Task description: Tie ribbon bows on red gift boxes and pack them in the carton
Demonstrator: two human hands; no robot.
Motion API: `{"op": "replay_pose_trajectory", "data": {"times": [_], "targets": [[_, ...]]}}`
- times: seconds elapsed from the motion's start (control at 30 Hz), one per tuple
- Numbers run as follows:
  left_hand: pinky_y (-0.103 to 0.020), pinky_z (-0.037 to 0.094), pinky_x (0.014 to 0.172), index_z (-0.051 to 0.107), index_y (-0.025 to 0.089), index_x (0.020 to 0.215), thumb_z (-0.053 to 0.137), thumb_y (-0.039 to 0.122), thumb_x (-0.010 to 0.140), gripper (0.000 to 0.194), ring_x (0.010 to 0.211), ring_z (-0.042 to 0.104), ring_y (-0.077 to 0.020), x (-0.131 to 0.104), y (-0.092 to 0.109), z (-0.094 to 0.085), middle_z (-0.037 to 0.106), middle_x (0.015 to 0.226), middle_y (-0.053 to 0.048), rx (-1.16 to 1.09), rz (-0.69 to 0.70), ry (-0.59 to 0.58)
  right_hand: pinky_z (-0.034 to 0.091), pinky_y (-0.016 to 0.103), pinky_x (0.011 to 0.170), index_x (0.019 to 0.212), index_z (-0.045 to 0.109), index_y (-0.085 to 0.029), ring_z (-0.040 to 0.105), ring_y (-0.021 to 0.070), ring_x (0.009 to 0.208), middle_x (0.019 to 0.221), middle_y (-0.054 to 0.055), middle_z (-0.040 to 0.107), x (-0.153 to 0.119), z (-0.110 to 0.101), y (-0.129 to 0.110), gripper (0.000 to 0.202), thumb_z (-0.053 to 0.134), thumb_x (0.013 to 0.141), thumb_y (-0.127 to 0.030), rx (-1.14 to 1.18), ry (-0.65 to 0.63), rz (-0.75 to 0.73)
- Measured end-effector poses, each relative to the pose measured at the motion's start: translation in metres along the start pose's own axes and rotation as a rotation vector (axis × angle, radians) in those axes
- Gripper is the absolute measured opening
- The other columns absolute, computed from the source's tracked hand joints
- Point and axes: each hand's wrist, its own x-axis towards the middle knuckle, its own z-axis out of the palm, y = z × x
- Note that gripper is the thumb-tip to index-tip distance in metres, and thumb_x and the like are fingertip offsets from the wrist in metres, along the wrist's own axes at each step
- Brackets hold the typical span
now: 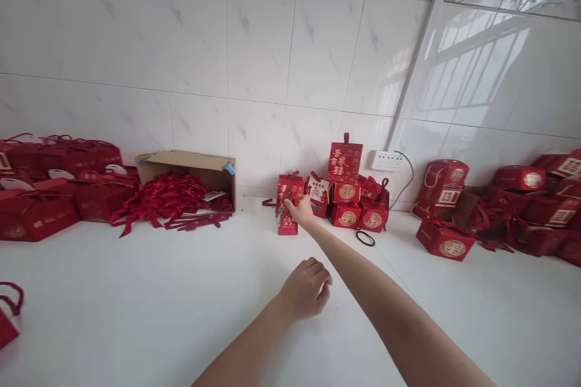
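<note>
My right hand [300, 209] reaches far forward, with its fingers at the upper right edge of a small upright red gift box [287, 224] that has pale lettering. The fingertips are partly hidden against the box. Beside it stands a red box with a white label [318, 193], partly behind my hand. Nearer to me, my left hand [305, 289] rests over the white table with its fingers curled in, and nothing shows in them. A taller red box with a loop on top [345, 160] sits above small red boxes with round gold emblems [347, 217].
An open cardboard box [186, 160] spills red ribbons [167, 196] onto the white table [136, 290]. Stacked red boxes [40, 208] stand left, others [447, 239] right. A black ring [365, 238] lies near the middle boxes. A power strip [385, 161] is against the tiled wall.
</note>
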Motion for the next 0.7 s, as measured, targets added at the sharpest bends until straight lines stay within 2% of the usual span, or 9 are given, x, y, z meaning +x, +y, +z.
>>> {"op": "replay_pose_trajectory", "data": {"times": [0.1, 0.2, 0.33, 0.43, 0.5, 0.6, 0.67, 0.7], "targets": [[-0.040, 0.056, 0.068, 0.054, 0.029, 0.080, 0.042, 0.007, 0.071, 0.027, 0.078, 0.063, -0.0244, -0.003, -0.008, -0.003, 0.063, 0.072, -0.006, -0.022, -0.050, 0.048, 0.044, 0.033, 0.066, 0.088, 0.050, -0.016, 0.059, 0.0231, 0.075, 0.081, 0.011, 0.062, 0.008, -0.001, 0.009, 0.021, 0.047, 0.081, -0.035, 0.061, 0.016, 0.018], [-0.038, 0.056, 0.072, 0.051, 0.027, 0.092, 0.039, 0.007, 0.076, 0.028, 0.084, 0.062, -0.0225, -0.003, -0.013, 0.001, 0.063, 0.081, -0.007, -0.053, -0.150, 0.163, 0.042, 0.032, 0.064, 0.078, 0.048, -0.019, 0.056, 0.0212, 0.067, 0.075, 0.008, 0.062, -0.001, -0.025, 0.024, 0.022, 0.046, 0.080, -0.041, 0.123, 0.056, -0.028], [-0.042, 0.053, 0.080, 0.038, 0.022, 0.107, 0.036, 0.015, 0.085, 0.024, 0.094, 0.057, -0.0236, -0.001, -0.023, 0.012, 0.055, 0.100, -0.014, -0.057, -0.307, 0.358, 0.041, 0.032, 0.068, 0.082, 0.047, -0.021, 0.054, 0.0215, 0.074, 0.080, 0.007, 0.061, -0.046, -0.066, 0.050, 0.035, 0.036, 0.082, -0.054, 0.201, 0.205, -0.092], [-0.048, 0.048, 0.085, 0.032, 0.020, 0.113, 0.038, 0.023, 0.086, 0.027, 0.105, 0.052, -0.0268, 0.001, -0.029, 0.015, 0.048, 0.112, -0.017, -0.073, -0.385, 0.476, 0.041, 0.032, 0.068, 0.079, 0.045, -0.023, 0.051, 0.0202, 0.072, 0.075, 0.003, 0.056, -0.088, -0.085, 0.071, 0.034, 0.033, 0.085, -0.054, 0.257, 0.300, -0.093], [-0.047, 0.046, 0.088, 0.033, 0.020, 0.115, 0.044, 0.029, 0.085, 0.033, 0.109, 0.051, -0.0265, 0.003, -0.029, 0.013, 0.048, 0.116, -0.016, -0.146, -0.398, 0.475, 0.042, 0.031, 0.065, 0.074, 0.042, -0.024, 0.048, 0.0189, 0.066, 0.069, 0.001, 0.052, -0.108, -0.090, 0.080, 0.032, 0.035, 0.086, -0.053, 0.301, 0.293, -0.099], [-0.037, 0.047, 0.085, 0.042, 0.022, 0.109, 0.043, 0.035, 0.088, 0.025, 0.100, 0.057, -0.0209, 0.010, -0.021, 0.008, 0.057, 0.107, -0.009, -0.313, -0.438, 0.361, 0.044, 0.032, 0.066, 0.077, 0.046, -0.023, 0.050, 0.0187, 0.067, 0.073, 0.002, 0.055, -0.119, -0.091, 0.085, 0.032, 0.036, 0.088, -0.051, 0.368, 0.155, -0.120], [-0.033, 0.049, 0.076, 0.045, 0.022, 0.101, 0.038, 0.036, 0.090, 0.019, 0.085, 0.061, -0.0181, 0.015, -0.012, 0.008, 0.061, 0.093, -0.005, -0.341, -0.491, 0.312, 0.045, 0.035, 0.078, 0.091, 0.051, -0.022, 0.056, 0.0208, 0.083, 0.090, 0.006, 0.061, -0.119, -0.090, 0.084, 0.029, 0.038, 0.089, -0.048, 0.391, 0.087, -0.145], [-0.032, 0.050, 0.074, 0.045, 0.022, 0.101, 0.036, 0.036, 0.091, 0.019, 0.083, 0.061, -0.0180, 0.016, -0.007, 0.010, 0.061, 0.091, -0.004, -0.310, -0.497, 0.311, 0.044, 0.038, 0.086, 0.101, 0.052, -0.021, 0.055, 0.0225, 0.096, 0.104, 0.008, 0.059, -0.119, -0.089, 0.082, 0.030, 0.042, 0.088, -0.047, 0.388, 0.102, -0.161]]}}
